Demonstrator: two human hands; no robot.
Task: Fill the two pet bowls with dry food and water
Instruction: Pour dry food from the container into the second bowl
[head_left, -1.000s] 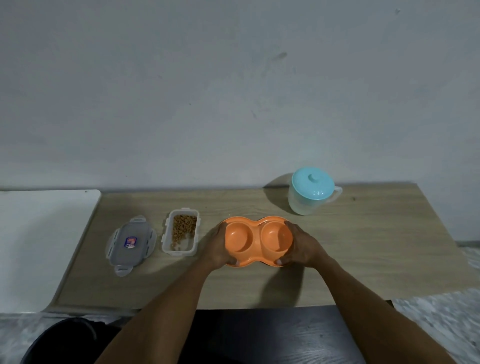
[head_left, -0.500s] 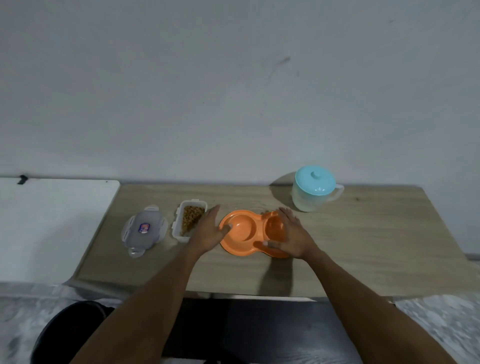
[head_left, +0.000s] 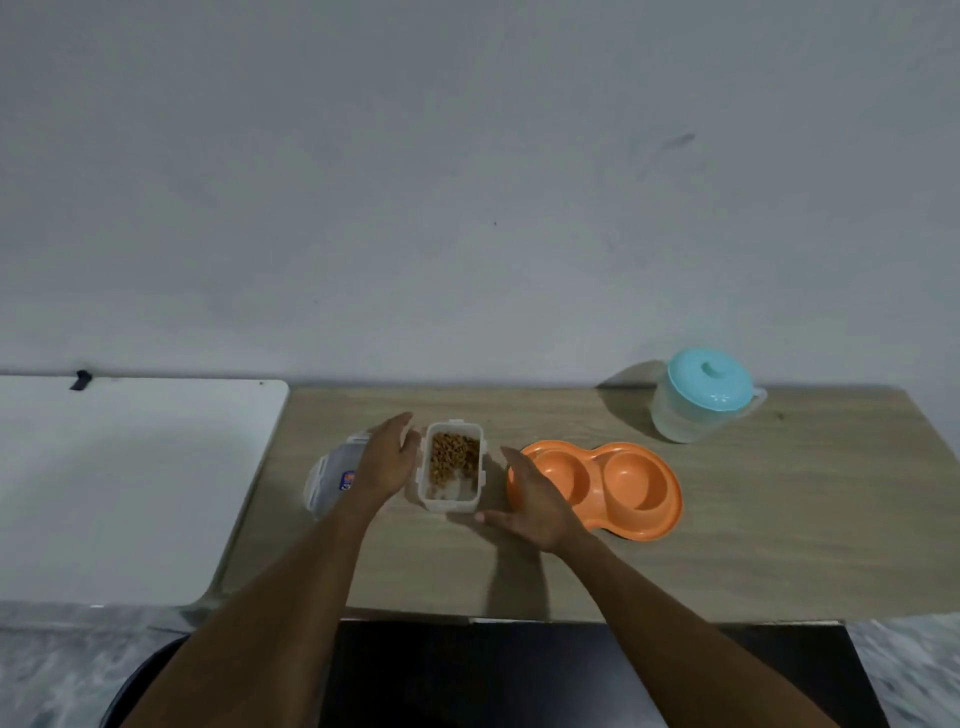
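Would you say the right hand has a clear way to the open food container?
Probably yes: the right hand is open just right of the food container, only bare tabletop between them; the orange double bowl lies on the hand's other side.

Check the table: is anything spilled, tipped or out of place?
Nothing stands out. The food box stands upright, its lid flat beside it, the orange bowls level and empty, the jug upright and capped. No spill shows.

Plain grey wall (head_left: 467, 182), wooden table (head_left: 779, 519), white table (head_left: 130, 493), perhaps marbled floor (head_left: 52, 675).
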